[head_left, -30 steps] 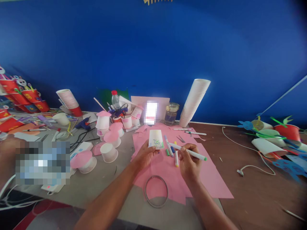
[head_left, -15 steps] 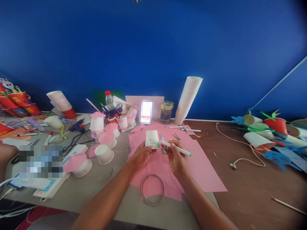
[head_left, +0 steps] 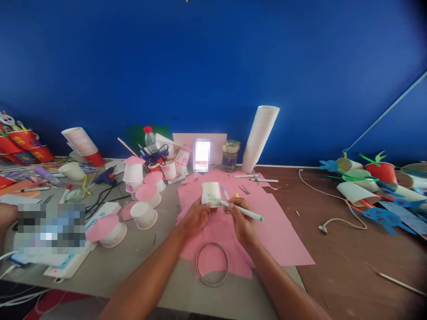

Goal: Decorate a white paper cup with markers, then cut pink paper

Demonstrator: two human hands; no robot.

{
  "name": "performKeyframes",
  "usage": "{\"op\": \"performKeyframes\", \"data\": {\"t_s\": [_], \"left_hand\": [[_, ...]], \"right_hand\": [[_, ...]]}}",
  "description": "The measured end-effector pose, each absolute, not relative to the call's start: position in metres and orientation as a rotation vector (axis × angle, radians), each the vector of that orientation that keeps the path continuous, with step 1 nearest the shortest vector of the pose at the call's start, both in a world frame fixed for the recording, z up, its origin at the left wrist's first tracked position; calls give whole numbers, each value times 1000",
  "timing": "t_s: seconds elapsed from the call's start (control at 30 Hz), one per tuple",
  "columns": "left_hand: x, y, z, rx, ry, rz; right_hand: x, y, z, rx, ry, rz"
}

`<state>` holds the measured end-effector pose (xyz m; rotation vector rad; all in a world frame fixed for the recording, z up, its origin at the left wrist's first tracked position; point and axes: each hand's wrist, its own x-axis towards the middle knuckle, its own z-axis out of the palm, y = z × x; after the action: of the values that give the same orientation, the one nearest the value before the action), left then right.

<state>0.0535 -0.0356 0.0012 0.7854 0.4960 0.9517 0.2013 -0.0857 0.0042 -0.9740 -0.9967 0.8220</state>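
My left hand [head_left: 196, 216] is closed around the lower part of a small white paper cup [head_left: 211, 192]. Green and blue marks are drawn on the cup's lower side. Pinched in my right hand [head_left: 244, 218] is a white marker with green ends [head_left: 248, 210]. Its tip is at the cup's lower right side, touching or very close to it. Beneath both hands spread pink paper sheets [head_left: 283, 238], with another marker lying partly behind my right hand. A thin metal ring [head_left: 212, 283] lies on the sheets' front edge, between my forearms.
Pink-decorated cups [head_left: 144, 215] and a power strip [head_left: 78, 249] stand to the left. A tall cup stack [head_left: 260, 138], a glass jar [head_left: 230, 155] and a lit screen [head_left: 202, 155] stand behind. White cable [head_left: 347, 222] and crafted cups lie right. Another person's hand [head_left: 7, 215] shows far left.
My right hand has moved slightly left and down, bringing the marker's tip onto or nearer the cup's lower right side. My left hand keeps its hold. The view has shifted a little.
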Motion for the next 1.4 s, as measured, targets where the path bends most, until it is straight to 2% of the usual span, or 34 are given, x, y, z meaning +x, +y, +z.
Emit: {"op": "performKeyframes", "data": {"t_s": [1.4], "left_hand": [[54,-35,1,842,504,980]], "right_hand": [[198,-89,16,-1073,-1000,802]]}}
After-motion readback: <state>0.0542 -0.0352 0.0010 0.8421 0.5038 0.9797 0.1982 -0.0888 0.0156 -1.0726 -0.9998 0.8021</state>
